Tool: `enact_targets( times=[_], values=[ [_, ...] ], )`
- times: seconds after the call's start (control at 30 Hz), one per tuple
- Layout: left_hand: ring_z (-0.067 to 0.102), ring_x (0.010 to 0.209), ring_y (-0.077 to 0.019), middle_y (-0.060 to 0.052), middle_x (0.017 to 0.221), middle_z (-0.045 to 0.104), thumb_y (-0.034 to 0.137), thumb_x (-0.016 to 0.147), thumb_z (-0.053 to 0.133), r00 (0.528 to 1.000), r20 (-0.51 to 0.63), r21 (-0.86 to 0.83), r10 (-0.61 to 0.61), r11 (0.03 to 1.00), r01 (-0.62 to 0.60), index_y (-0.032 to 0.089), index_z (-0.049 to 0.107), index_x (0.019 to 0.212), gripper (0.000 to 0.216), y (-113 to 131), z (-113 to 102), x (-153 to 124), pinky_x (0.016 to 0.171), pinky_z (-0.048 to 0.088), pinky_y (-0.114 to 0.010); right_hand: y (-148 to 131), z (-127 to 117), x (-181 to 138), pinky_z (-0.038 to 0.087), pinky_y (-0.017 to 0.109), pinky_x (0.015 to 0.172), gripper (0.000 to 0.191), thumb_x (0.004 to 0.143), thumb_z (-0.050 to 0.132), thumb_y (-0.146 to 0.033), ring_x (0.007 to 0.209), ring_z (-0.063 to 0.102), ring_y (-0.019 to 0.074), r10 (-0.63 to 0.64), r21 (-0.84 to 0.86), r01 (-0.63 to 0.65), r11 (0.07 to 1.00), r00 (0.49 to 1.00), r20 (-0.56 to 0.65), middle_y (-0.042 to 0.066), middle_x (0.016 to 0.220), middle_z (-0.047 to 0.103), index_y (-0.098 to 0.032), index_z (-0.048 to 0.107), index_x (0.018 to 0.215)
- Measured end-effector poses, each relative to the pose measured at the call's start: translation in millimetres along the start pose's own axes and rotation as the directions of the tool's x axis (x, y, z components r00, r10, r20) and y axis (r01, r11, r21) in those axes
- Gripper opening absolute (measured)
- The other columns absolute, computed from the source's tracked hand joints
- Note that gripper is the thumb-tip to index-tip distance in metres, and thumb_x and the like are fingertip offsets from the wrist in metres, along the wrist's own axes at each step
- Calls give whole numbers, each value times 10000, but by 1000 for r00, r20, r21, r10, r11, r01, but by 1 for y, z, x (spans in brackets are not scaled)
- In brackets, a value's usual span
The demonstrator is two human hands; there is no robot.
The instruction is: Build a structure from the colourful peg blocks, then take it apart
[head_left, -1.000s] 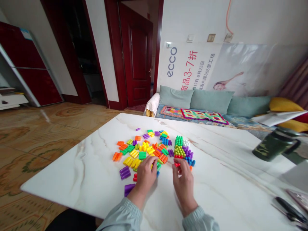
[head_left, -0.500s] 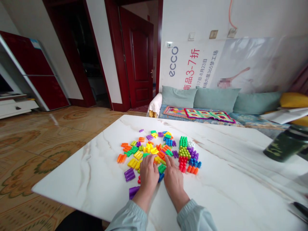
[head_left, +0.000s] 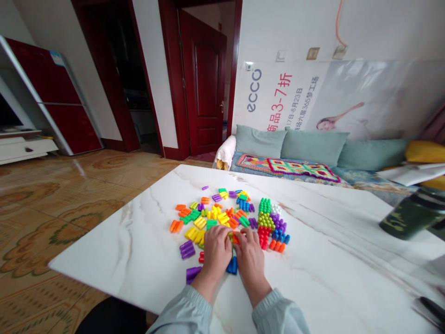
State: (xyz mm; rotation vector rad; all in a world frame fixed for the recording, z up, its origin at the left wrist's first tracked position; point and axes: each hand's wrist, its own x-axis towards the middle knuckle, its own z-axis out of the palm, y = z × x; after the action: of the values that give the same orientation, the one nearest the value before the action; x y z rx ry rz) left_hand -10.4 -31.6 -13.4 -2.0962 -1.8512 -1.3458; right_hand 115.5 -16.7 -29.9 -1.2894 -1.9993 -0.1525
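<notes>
A scatter of small plastic building pieces [head_left: 215,214] in orange, yellow, green, purple and blue lies on a white marble table [head_left: 330,260]. To its right stands a joined block of studded pieces [head_left: 269,221] in green, yellow, red, purple and blue. My left hand [head_left: 217,250] and my right hand [head_left: 250,255] rest side by side at the near edge of the scatter. Their fingertips pinch together on an orange piece [head_left: 235,238]. A blue piece [head_left: 232,266] lies between the hands and purple pieces [head_left: 187,249] lie left of them.
A dark camouflage mug [head_left: 410,214] lies at the table's right side, and a dark object [head_left: 431,308] shows at the lower right corner. Behind the table runs a sofa with teal cushions [head_left: 309,148]. A tiled floor and red doors fill the left.
My right hand has moved left from the studded block to meet the left hand. Both hands have closed on an orange piece in the scatter.
</notes>
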Motion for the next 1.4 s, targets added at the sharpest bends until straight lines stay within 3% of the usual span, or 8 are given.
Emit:
enact_targets(
  times=[0.1,0.23,0.37,0.63,0.97,1.07,1.27,1.4],
  values=[
    [622,956,-281,-62,977,723,27,796,554,1000,28,1,8,1000,-8,220,703,970,299,2,-1,1,845,478,-460,-1,-1,2,512,397,842,178,901,562,-113,982,594,264,-26,31,26,999,1000,6,84,1069,680,-219,658,1007],
    [625,928,-278,-64,944,733,30,801,544,999,22,4,27,1000,-27,209,710,956,290,2,-1,1,837,469,-462,-2,-1,2,501,354,756,105,943,549,-175,869,620,244,11,51,-14,999,999,51,66,895,689,-206,644,972],
    [625,950,-281,-66,958,734,47,790,564,998,34,-28,52,998,-51,212,707,976,286,5,-3,0,884,458,-482,-2,-2,1,499,318,742,145,978,497,-213,850,639,217,73,188,-79,979,997,40,61,878,685,-203,640,951],
    [630,1042,-260,-73,1106,712,60,794,577,977,59,-186,204,964,-190,228,637,1206,449,7,-6,-2,966,461,-473,-1,-4,-2,530,308,752,151,961,510,-291,815,677,192,259,576,-204,792,966,-15,56,907,717,-195,620,996],
    [693,905,-192,-58,959,740,159,891,588,994,-23,-441,110,891,-109,198,670,997,140,6,-9,2,837,558,-316,-6,-21,-6,503,289,646,287,834,718,-392,829,652,191,412,664,-203,720,895,-173,69,976,704,-193,639,1026],
    [706,888,-188,-54,951,744,212,900,609,1000,-3,-483,26,875,-24,198,663,986,103,7,-11,2,823,564,-306,-10,-24,-8,519,280,613,255,832,716,-377,755,663,173,437,744,-234,626,895,-87,64,939,708,-189,650,991],
    [720,898,-182,-64,959,746,244,904,608,997,63,-624,-35,779,67,184,627,983,100,10,-12,1,821,577,-291,-13,-18,-9,591,350,716,298,810,731,-366,799,707,201,533,891,-276,361,845,46,74,957,719,-188,632,1027],
    [715,873,-178,-57,952,746,251,896,622,998,54,-538,27,843,6,190,635,1000,122,12,-14,0,800,565,-280,-7,-27,-12,559,314,687,222,862,682,-365,761,669,175,470,820,-240,520,882,-39,61,931,717,-192,684,1001]
  ],
)
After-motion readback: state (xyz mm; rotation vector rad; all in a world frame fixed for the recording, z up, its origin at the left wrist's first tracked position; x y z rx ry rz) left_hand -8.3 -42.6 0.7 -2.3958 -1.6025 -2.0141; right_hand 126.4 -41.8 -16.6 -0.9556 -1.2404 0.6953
